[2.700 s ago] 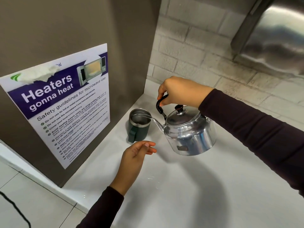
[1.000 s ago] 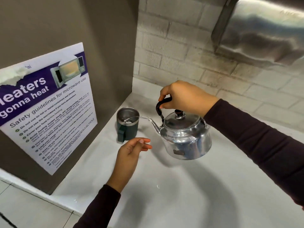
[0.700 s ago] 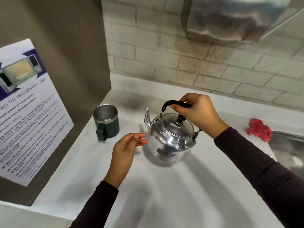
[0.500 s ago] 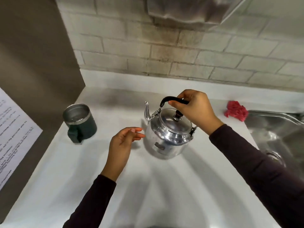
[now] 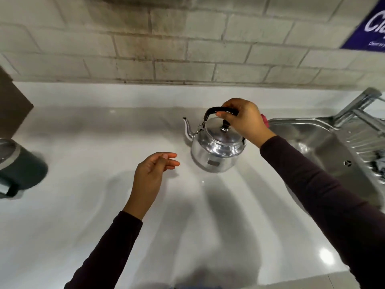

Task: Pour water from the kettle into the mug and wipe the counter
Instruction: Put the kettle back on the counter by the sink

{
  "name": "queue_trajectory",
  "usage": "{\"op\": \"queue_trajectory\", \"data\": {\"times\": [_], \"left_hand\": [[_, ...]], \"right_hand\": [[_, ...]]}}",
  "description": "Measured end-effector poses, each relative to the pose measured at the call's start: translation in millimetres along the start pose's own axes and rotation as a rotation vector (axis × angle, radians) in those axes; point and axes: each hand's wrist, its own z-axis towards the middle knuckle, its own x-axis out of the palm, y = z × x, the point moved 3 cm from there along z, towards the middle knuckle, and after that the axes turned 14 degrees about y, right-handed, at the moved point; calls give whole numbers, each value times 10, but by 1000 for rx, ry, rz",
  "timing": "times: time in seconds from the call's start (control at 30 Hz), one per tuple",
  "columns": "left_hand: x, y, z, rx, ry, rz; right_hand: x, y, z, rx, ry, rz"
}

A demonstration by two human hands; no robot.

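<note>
A shiny metal kettle [image 5: 216,152] stands upright on the white counter [image 5: 93,142], right of centre, its spout pointing left. My right hand [image 5: 245,122] grips its black handle from above. My left hand [image 5: 153,174] hovers over the counter just left of the kettle, fingers loosely apart and holding nothing. The dark green mug [image 5: 18,174] with a steel rim sits at the far left edge of the view, blurred and partly cut off. A sliver of the red cloth [image 5: 264,119] shows behind my right hand, mostly hidden.
A steel sink [image 5: 325,147] with a ribbed drainer and a tap [image 5: 358,105] lies to the right. A brick wall runs along the back of the counter. A brown cabinet side [image 5: 12,109] stands at the far left. A purple sign [image 5: 368,24] hangs top right.
The kettle was lifted away from the mug, levelled, carried right and now rests on the counter near the sink. The view swung right, leaving the mug at the left edge.
</note>
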Motion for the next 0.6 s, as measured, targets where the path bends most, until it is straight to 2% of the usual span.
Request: {"op": "queue_trajectory", "data": {"times": [0.27, 0.43, 0.53, 0.6], "left_hand": [[390, 1, 368, -10, -73, 14], [492, -35, 577, -22, -110, 37], [504, -60, 651, -11, -125, 35], [523, -43, 665, -17, -127, 30]], "right_hand": [[-305, -480, 726, -5, 188, 94], [-256, -693, 986, -43, 174, 84], [-206, -774, 1036, -73, 115, 173], [-134, -838, 1013, -74, 79, 150]]}}
